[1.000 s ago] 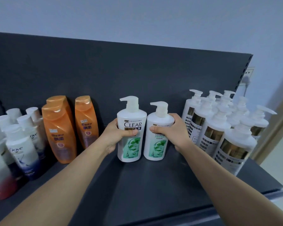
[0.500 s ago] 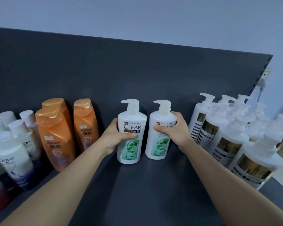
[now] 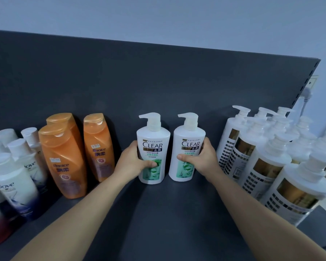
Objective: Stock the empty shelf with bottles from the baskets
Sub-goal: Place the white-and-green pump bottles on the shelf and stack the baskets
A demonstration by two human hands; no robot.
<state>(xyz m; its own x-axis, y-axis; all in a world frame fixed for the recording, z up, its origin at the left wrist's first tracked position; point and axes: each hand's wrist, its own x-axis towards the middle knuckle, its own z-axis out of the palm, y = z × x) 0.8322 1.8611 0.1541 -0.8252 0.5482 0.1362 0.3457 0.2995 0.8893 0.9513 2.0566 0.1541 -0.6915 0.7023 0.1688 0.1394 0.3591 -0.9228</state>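
Two white Clear pump bottles with green labels stand upright side by side at the back of the dark shelf. My left hand wraps the left Clear bottle from its left side, thumb across the label. My right hand grips the right Clear bottle from its right side. Both bottles rest on the shelf near the back panel, labels facing me, a narrow gap between them.
Three orange Rejoice bottles stand left of my hands, and white Dove bottles fill the far left. Several white and gold pump bottles crowd the right end. The shelf's right edge lies beyond them.
Both hands have kept their grip while the two Clear bottles slid back toward the rear panel and turned squarer to me. My view has drawn closer and shifted left.
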